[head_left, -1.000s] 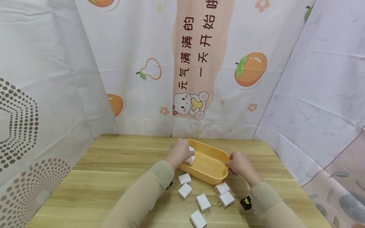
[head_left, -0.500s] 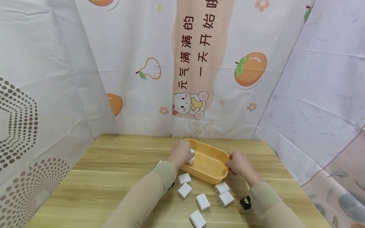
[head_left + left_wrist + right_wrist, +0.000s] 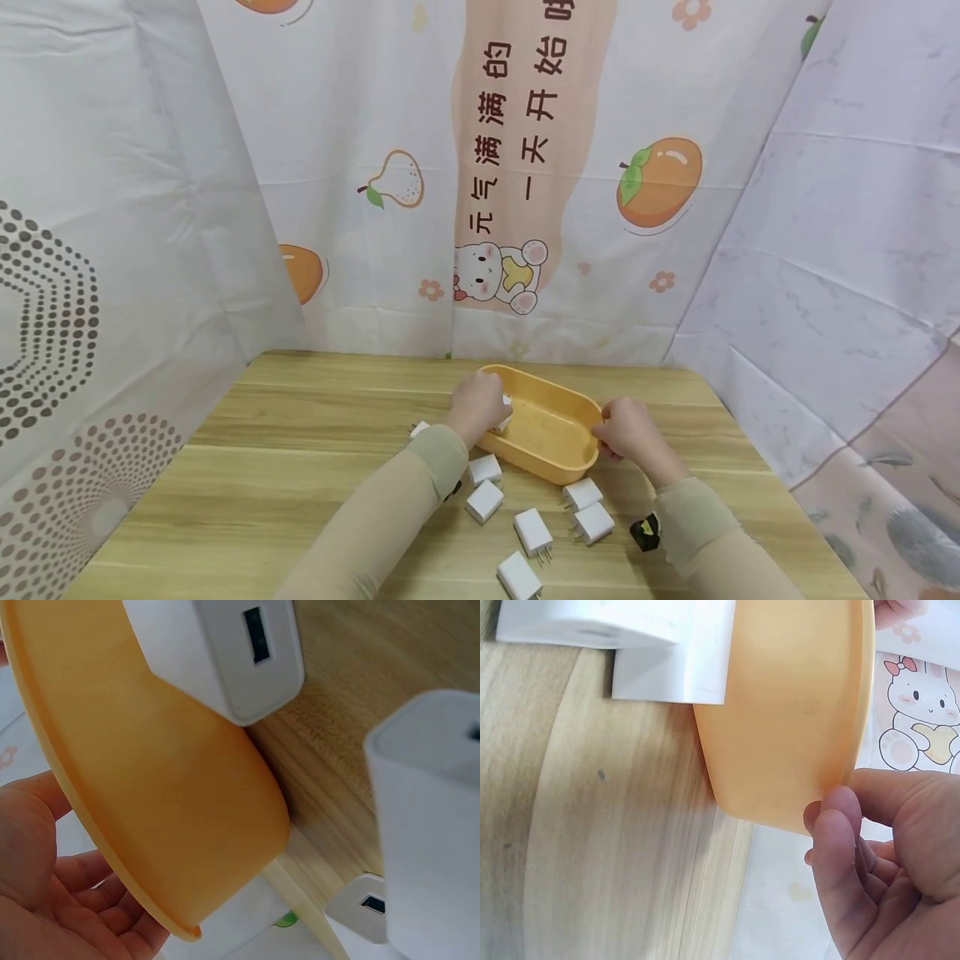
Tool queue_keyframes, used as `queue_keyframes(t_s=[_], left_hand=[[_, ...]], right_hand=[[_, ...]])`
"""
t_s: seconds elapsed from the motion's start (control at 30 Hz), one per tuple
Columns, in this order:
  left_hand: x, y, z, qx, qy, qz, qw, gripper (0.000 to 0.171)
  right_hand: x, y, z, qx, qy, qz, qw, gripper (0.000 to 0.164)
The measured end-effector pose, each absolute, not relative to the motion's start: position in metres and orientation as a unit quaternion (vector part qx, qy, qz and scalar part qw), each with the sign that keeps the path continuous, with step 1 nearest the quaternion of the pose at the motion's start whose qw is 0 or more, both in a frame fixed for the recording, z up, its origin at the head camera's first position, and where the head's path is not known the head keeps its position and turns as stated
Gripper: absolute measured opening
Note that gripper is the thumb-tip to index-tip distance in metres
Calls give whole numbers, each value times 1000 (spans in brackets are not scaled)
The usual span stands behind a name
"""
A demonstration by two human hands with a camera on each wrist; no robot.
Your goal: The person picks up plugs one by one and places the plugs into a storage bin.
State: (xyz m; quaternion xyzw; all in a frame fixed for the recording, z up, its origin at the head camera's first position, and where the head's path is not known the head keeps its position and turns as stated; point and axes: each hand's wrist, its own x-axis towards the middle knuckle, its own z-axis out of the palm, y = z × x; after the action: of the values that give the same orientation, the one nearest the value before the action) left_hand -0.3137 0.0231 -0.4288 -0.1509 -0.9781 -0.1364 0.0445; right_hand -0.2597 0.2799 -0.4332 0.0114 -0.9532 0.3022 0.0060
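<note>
From where I stand, the site is a screened-off work area: printed cloths (image 3: 510,183) enclose three sides of a table (image 3: 300,450); building type indeterminate

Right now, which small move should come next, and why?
Perhaps move the left hand to a white charger just in front of the yellow tray: it lies outside, and the right hand holds the tray's right end. Whether the left hand holds anything is hidden.

Between your left hand (image 3: 477,407) and right hand (image 3: 630,429), the tray (image 3: 551,429) is plain yellow-orange. The plugs (image 3: 533,532) on your side of them are white, your sleeves (image 3: 371,527) beige, the table (image 3: 300,467) beneath yellow-brown wood grain, the curtain (image 3: 360,117) beyond white with orange fruit prints.
</note>
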Motion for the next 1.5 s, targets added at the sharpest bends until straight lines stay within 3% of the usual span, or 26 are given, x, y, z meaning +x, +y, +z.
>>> queue_keyframes(t_s=[0.33, 0.7, 1.5], left_hand=[[-315, 21, -429, -145, -977, -145, 56, 28], [-313, 19, -427, -145, -977, -150, 45, 37], [-298, 6, -410, -178, -967, -168, 69, 33]], right_hand=[[-260, 280, -435, 3, -951, 308, 6, 24], [-259, 279, -436, 7, -950, 311, 2, 20], [-261, 281, -436, 8, -952, 307, 10, 21]])
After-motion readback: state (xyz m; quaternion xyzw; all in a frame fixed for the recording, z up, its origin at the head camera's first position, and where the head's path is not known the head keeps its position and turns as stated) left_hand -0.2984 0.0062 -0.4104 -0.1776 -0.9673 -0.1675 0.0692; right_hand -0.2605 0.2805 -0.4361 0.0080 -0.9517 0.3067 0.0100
